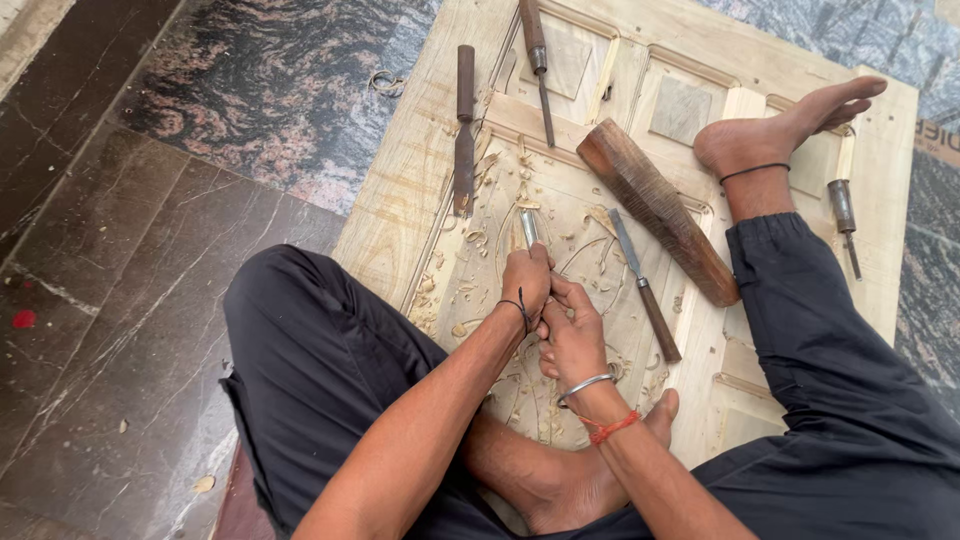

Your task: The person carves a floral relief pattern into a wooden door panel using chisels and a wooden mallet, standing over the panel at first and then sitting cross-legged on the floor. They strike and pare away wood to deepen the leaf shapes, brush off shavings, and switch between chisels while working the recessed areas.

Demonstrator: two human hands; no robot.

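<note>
I sit on a pale wooden door panel that lies on the floor. My left hand and my right hand both grip one chisel, whose metal blade pokes out past the left fingers onto the carved panel. The chisel's handle is hidden inside the hands. Curled wood shavings lie around the blade on the carved surface.
A heavy wooden mallet lies to the right of the hands, a chisel beside it. Other chisels lie at the left, top and far right. My bare foot rests on the panel. Dark stone floor surrounds it.
</note>
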